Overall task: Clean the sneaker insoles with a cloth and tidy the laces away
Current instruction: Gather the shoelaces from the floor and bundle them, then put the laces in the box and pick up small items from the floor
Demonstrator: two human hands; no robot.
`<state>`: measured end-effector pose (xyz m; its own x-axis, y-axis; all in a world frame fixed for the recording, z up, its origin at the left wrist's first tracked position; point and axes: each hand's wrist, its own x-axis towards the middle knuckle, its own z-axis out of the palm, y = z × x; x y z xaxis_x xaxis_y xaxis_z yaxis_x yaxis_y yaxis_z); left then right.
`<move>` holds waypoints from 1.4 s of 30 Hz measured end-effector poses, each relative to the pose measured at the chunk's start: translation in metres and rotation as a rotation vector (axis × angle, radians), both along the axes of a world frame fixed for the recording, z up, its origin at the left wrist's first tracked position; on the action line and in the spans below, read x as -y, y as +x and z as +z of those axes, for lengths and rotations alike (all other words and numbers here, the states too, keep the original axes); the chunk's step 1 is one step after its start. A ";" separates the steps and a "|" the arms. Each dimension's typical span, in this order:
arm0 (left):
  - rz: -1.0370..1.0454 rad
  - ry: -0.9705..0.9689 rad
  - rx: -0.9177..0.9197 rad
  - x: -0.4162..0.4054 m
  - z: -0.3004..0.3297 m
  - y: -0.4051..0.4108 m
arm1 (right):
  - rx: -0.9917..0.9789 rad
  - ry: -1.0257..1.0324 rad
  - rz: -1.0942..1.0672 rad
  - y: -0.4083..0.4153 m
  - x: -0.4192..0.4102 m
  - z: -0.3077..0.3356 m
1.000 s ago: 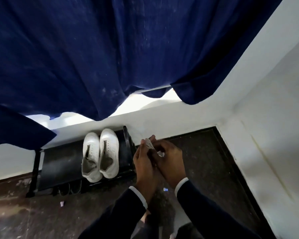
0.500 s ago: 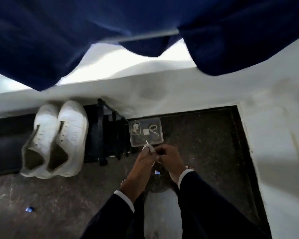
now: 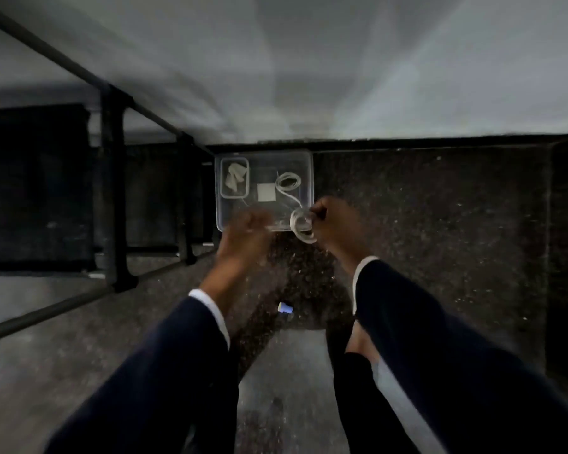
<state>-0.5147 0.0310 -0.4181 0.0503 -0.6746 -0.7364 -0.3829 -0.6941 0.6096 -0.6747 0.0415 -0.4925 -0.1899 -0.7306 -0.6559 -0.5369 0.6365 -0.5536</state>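
At the far left a black rack [image 3: 114,204] stood against the white wall [image 3: 309,67]. Just right of it, on the dark floor [image 3: 440,224], sat a clear box [image 3: 305,158] holding a small inner tray [image 3: 234,177] with crumpled cloth, a white square [image 3: 266,192] and a loose lace [image 3: 288,182]. The left hand [image 3: 243,237] hung over the box's near edge, motion-blurred; whether its fingers pinched anything could not be told. Right of it, the right hand [image 3: 336,224] had its fingers curled, pinching a coiled lace [image 3: 302,226] over the box's near right corner. A small blue cap [image 3: 285,308] lay on the floor nearer, between the dark sleeves [image 3: 440,371].
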 end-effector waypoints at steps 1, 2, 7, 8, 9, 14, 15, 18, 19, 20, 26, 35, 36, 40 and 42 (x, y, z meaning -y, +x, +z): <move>-0.011 -0.030 0.045 0.007 -0.028 0.007 | -0.011 -0.013 0.049 0.001 0.007 -0.017; -0.025 -0.067 0.070 0.013 -0.053 0.009 | -0.027 -0.026 0.102 0.003 0.013 -0.035; -0.160 -0.240 0.107 0.044 -0.143 0.003 | -0.110 -0.096 0.315 0.018 0.040 -0.105; -0.192 -0.258 0.103 0.048 -0.159 0.002 | -0.117 -0.105 0.343 0.022 0.045 -0.116; -0.234 -0.271 0.105 0.050 -0.172 0.001 | -0.120 -0.109 0.361 0.025 0.051 -0.122; -0.455 -0.361 0.242 0.061 -0.234 0.014 | -0.087 -0.173 0.369 0.039 0.068 -0.159; -0.469 -0.367 0.265 0.061 -0.243 0.018 | -0.091 -0.180 0.385 0.042 0.069 -0.156; -0.457 -0.396 0.350 0.061 -0.266 0.025 | -0.146 -0.175 0.447 0.043 0.073 -0.163; -0.441 -0.400 0.359 0.061 -0.270 0.026 | -0.174 -0.178 0.468 0.042 0.074 -0.166; -0.422 -0.394 0.355 0.060 -0.275 0.027 | -0.199 -0.181 0.496 0.042 0.075 -0.168; -0.409 -0.373 0.376 0.058 -0.281 0.016 | -0.332 -0.278 0.546 0.036 0.074 -0.182; -0.438 -0.348 0.306 0.049 -0.284 0.032 | -0.298 -0.469 0.503 0.014 0.060 -0.163; -0.439 -0.371 0.268 0.043 -0.280 0.036 | -0.291 -0.484 0.444 0.011 0.050 -0.158; -0.585 -0.504 0.406 0.003 -0.246 0.054 | -0.132 -0.371 0.258 0.018 -0.024 -0.155; -0.665 -0.534 0.485 -0.024 -0.224 0.060 | -0.025 -0.269 0.228 0.029 -0.069 -0.157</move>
